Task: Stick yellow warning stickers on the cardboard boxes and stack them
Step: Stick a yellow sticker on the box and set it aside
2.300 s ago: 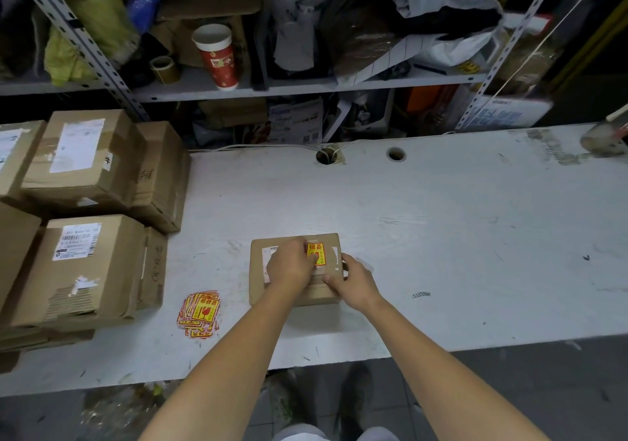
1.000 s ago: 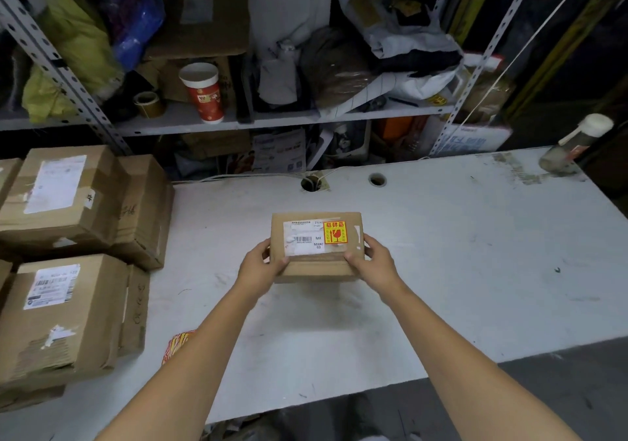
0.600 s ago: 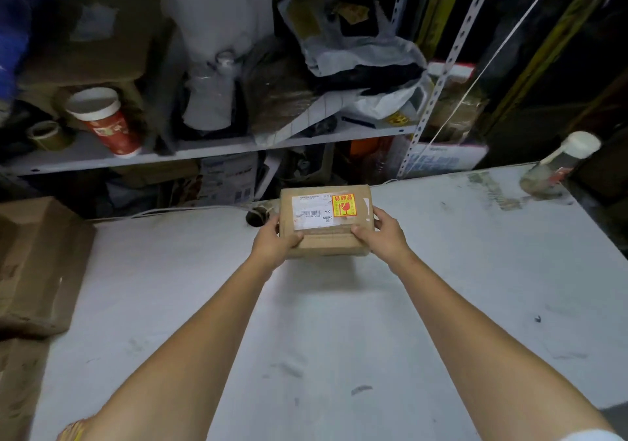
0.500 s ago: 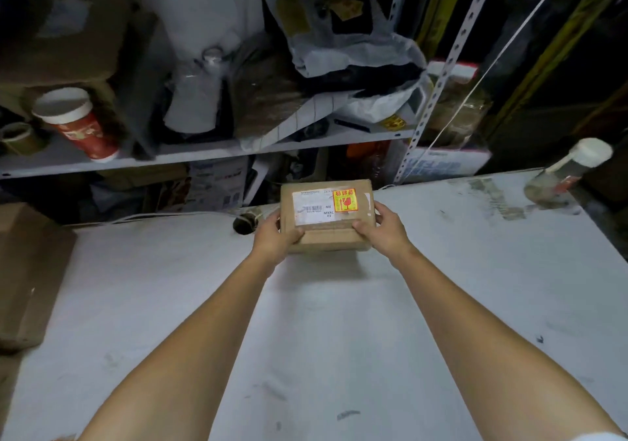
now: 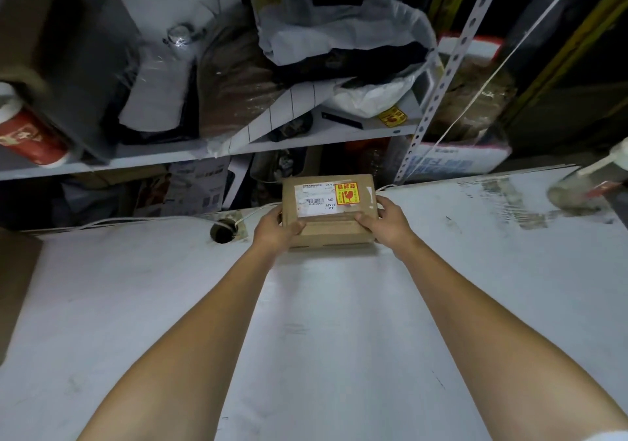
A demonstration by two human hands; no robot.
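A small cardboard box (image 5: pixel 331 233) is held out over the far edge of the white table (image 5: pixel 323 338). Its top carries a white shipping label (image 5: pixel 314 200) and a yellow warning sticker (image 5: pixel 346 193) with red print. My left hand (image 5: pixel 275 231) grips the box's left side, thumb on top. My right hand (image 5: pixel 387 223) grips its right side the same way. Both arms are stretched forward. Whether the box touches the table, I cannot tell.
A cable hole (image 5: pixel 223 231) with a white cord lies left of the box. A metal shelf (image 5: pixel 163 153) behind the table holds bags, a red paper cup (image 5: pixel 29 134) and clutter. A bottle (image 5: pixel 588 185) lies at the far right. A brown carton edge (image 5: pixel 15 284) shows at left.
Both hands lifted the stickered box off the table's near middle and carried it forward and right to the far edge. My view turned right, so the carton stacks and loose stickers left the frame.
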